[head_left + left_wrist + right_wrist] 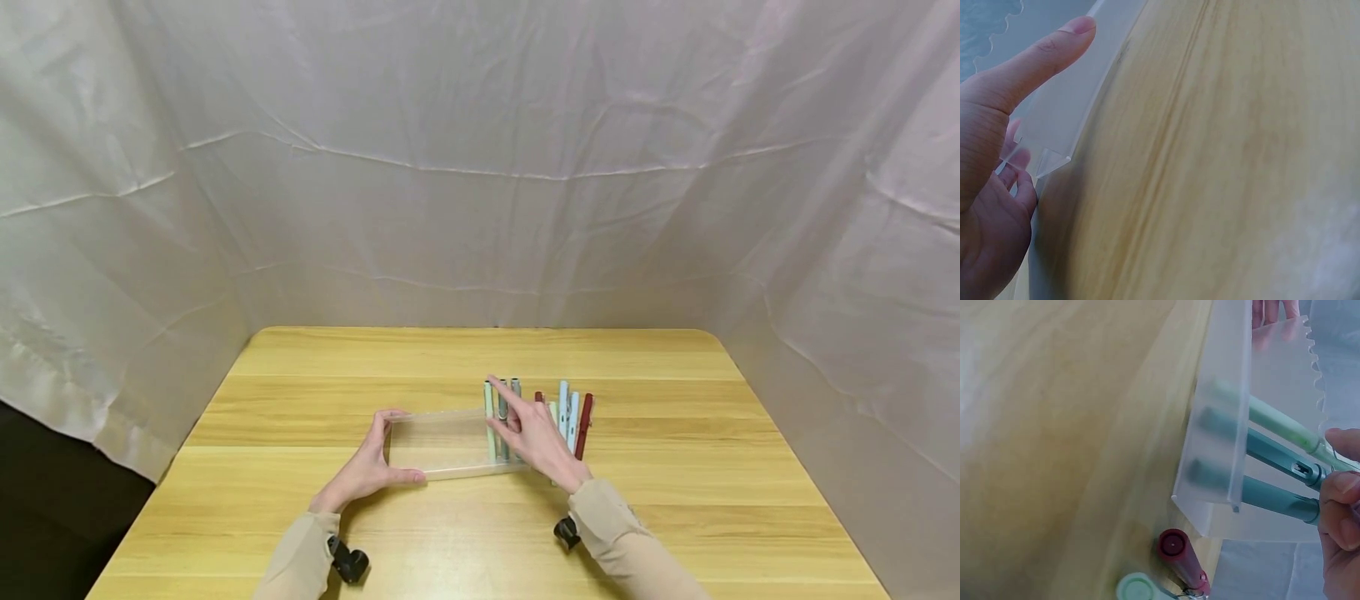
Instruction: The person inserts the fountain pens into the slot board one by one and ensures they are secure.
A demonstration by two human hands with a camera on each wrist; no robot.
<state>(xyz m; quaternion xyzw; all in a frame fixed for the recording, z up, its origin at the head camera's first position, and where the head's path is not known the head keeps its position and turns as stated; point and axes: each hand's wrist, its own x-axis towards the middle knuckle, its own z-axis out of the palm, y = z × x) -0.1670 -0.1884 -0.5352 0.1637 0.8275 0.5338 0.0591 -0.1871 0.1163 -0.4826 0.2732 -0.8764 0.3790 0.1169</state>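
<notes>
A clear plastic pen holder (442, 442) with notched walls lies lengthwise on the table. My left hand (369, 468) grips its left end, thumb along the near wall and fingers at the far side. Three pens lie across the holder's right part: a light green pen (1282, 425) and two teal pens, the middle teal pen (1279, 456) and the outer teal pen (1275, 499). My right hand (536, 435) reaches over them and pinches the light green pen near its far end. Its palm hides part of the teal pens in the head view.
To the holder's right lie more pens: a dark red pen (584, 427) at the outer side, a light blue pen (573, 417) beside it, and another light blue pen (563, 404). A second dark red pen (1180, 556) and a green pen (1137, 589) sit nearest the holder.
</notes>
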